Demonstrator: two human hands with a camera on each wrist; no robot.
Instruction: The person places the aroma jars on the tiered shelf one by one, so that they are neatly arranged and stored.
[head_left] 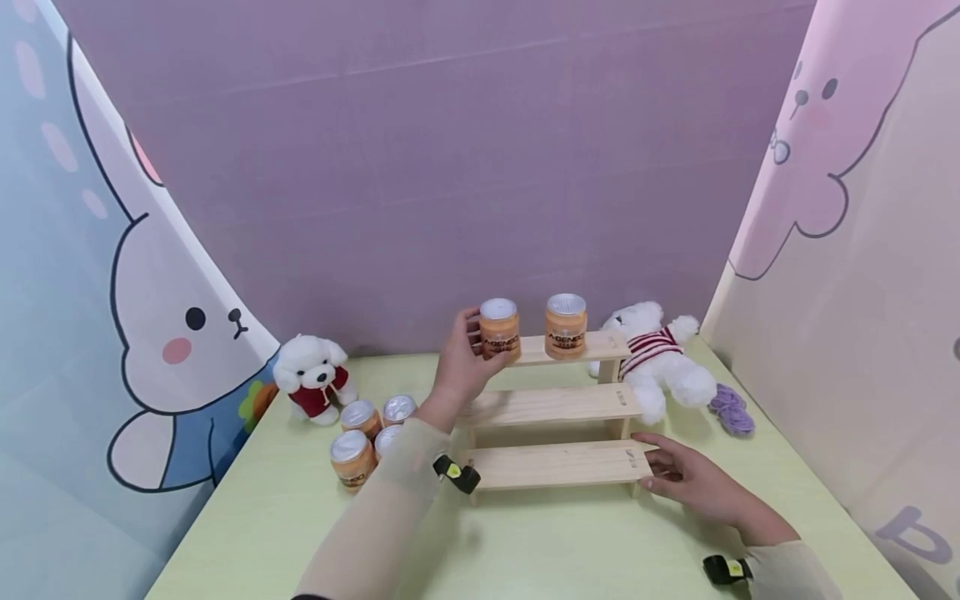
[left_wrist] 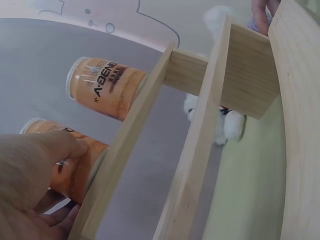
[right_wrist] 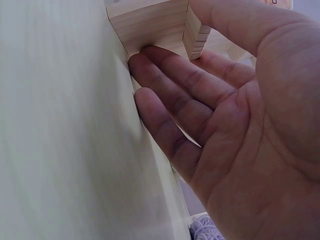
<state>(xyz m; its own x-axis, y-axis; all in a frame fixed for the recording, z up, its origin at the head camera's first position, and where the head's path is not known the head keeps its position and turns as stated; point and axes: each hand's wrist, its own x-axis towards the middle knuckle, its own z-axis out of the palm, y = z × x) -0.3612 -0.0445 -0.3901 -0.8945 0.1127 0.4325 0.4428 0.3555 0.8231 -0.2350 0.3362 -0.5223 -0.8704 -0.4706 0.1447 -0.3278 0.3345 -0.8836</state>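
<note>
The left hand [head_left: 459, 360] had its fingers and thumb curled round an orange can [head_left: 500, 329], which stood upright at the left end of the top step of a wooden stepped shelf [head_left: 551, 406], a little above the middle of the head view. In the left wrist view the thumb [left_wrist: 35, 165] lay across the can's side at lower left. A second orange can [head_left: 566, 326] stood just beside it to the right on the same step, apart from the hand.

The right hand [head_left: 693, 482] lay with straight fingers [right_wrist: 175, 85] against the right end of the shelf's bottom step, at lower right of the head view, gripping nothing.

Left of the shelf, a cluster of four more cans [head_left: 367, 436] stood on the pale green table [head_left: 540, 550], near a white plush dog in a red top [head_left: 311, 377]. A white plush bear in a striped shirt [head_left: 654, 357] lay against the shelf's right side, with a bundle of purple cord [head_left: 732, 410] just beside it. A purple panel [head_left: 450, 150] closed the back, and cartoon bunny panels [head_left: 97, 275] stood at both sides.
</note>
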